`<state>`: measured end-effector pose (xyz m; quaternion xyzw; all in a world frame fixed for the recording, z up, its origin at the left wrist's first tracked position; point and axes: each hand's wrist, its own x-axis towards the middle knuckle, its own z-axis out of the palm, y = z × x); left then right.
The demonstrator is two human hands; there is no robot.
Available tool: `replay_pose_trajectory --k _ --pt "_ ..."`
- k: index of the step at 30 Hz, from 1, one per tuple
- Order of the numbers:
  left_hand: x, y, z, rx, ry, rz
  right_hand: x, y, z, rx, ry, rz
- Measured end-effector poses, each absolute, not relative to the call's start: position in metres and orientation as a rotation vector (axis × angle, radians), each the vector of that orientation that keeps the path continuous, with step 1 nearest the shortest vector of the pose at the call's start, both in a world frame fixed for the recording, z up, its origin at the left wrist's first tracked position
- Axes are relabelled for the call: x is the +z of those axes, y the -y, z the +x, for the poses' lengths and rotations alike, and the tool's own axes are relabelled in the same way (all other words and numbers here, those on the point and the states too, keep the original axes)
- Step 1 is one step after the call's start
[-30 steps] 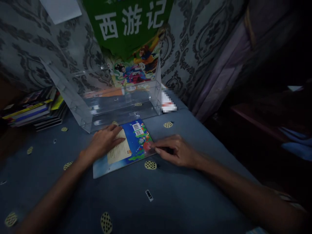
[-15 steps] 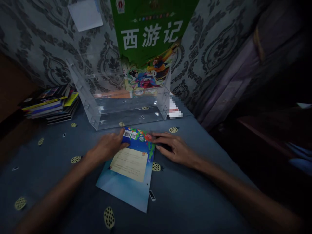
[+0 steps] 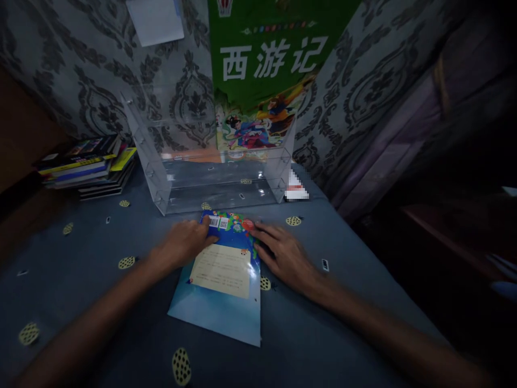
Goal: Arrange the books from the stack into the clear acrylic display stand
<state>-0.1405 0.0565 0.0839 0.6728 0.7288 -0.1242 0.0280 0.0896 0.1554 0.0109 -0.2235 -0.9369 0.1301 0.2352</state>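
Observation:
A thin blue book (image 3: 226,318) lies with its back cover up, barcode end away from me and a cream text panel across its middle. At its upper left edge, my left hand (image 3: 188,237) is closed on the book, thumb over the cover. My right hand (image 3: 285,256) rests at the upper right edge with fingers stretched out, their tips on the cover. Just beyond the book stands a clear acrylic rack (image 3: 155,178). In it, on the right, a tall green book (image 3: 262,97) with large white characters leans upright.
Several books are piled in a stack (image 3: 89,167) at the far left. White paper (image 3: 155,21) is on the patterned wall. A blurred-out white item (image 3: 297,188) sits right of the rack. A curtain (image 3: 388,151) hangs past the table's right edge. Pineapple prints dot the blue tablecloth (image 3: 100,302).
The blue book has turned slightly, its near end swinging to the right. My right hand's fingers reach a little further over its edge. The whole view has shifted slightly.

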Motion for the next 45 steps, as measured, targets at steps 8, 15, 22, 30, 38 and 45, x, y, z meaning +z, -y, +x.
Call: replay_pose_trajectory --k 8,15,22,30,38,45 --pt "0.075 -0.061 -0.146 -0.341 -2.339 2.007 0.008 -0.179 0.074 0.566 2.538 -0.535" --pt "0.069 -0.066 -0.149 -0.356 -2.403 1.939 0.004 -0.202 0.060 0.598 2.543 -0.466" --pt "0.077 -0.060 -0.131 -0.504 -2.424 2.056 0.004 -0.204 0.058 0.570 2.544 -0.462" --pt "0.074 -0.021 -0.062 -0.137 -1.629 2.725 0.001 -0.208 0.057 0.521 2.592 -0.483" --pt "0.055 0.001 -0.051 0.163 -1.606 2.990 0.001 -0.206 0.058 0.491 2.628 -0.570" --pt "0.052 0.001 -0.052 0.201 -1.585 3.144 0.002 -0.207 0.058 0.504 2.647 -0.580"
